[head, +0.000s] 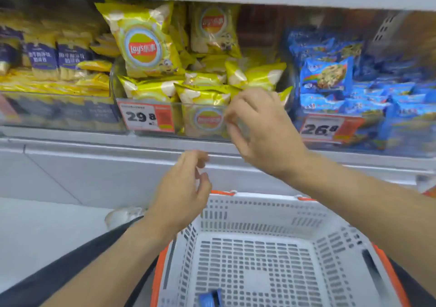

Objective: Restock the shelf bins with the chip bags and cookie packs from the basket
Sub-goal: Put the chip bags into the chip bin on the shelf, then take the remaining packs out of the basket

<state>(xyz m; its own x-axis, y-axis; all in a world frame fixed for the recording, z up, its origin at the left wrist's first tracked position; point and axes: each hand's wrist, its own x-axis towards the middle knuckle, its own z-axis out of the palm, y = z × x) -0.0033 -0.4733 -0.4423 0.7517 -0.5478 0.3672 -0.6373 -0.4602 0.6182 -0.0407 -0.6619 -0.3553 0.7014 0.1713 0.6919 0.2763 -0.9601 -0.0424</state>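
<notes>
Chip bags (203,89), yellow, fill the clear mid bin (151,108) on the shelf at 12 o'clock; one big bag (144,44) stands upright at the back left of the pile, another upright bag (213,29) just to its right, the rest lie flat or tilted. Going left to right: at 10 o'clock a bin (59,113) w/ navy-and-yellow packs (42,59) standing in a row. Next the chip bin, w/ a white/orange price tag (146,118) on its front reading 29.8. At 2 o'clock a bin w/ blue cookie packs (326,75) heaped up, one facing fwd on top, and a price tag (328,128) reading 26-something (last digit blurred).

Hands: left hand (181,188) hangs in the air at approx the centre, below the shelf edge (94,146) and above the basket's far rim; fingers loosely curled, holding nothing. Right hand (262,127) is up at the front right corner of the chip bin, 1 o'clock from the left hand; fingers bent and spread, tips near the flat bags at the front of the pile. Can't tell if they touch a bag; nothing visibly held.

Basket (259,214), white slotted plastic w/ orange trim, sits at 6 o'clock under both forearms. Its floor is mostly bare; one small blue pack (210,298) lies at the near edge, partly cut off by the frame.
</notes>
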